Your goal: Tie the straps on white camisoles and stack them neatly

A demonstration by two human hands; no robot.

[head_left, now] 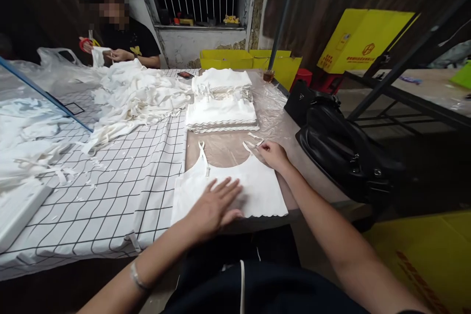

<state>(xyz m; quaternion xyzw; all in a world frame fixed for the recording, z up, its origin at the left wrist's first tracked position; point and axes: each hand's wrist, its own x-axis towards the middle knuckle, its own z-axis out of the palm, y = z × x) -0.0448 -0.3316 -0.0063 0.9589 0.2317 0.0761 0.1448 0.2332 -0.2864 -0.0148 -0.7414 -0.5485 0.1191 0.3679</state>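
A white camisole top lies flat on the plastic-covered table right in front of me. My left hand rests palm down on its lower middle, fingers spread. My right hand is at the top's right shoulder and pinches the thin right strap with its fingertips. The left strap lies loose on the table. A stack of folded white tops sits just beyond.
A heap of unfolded white garments covers the checked cloth at left. A person across the table handles a white piece with red scissors. Black bags sit at the right edge; yellow boxes stand behind.
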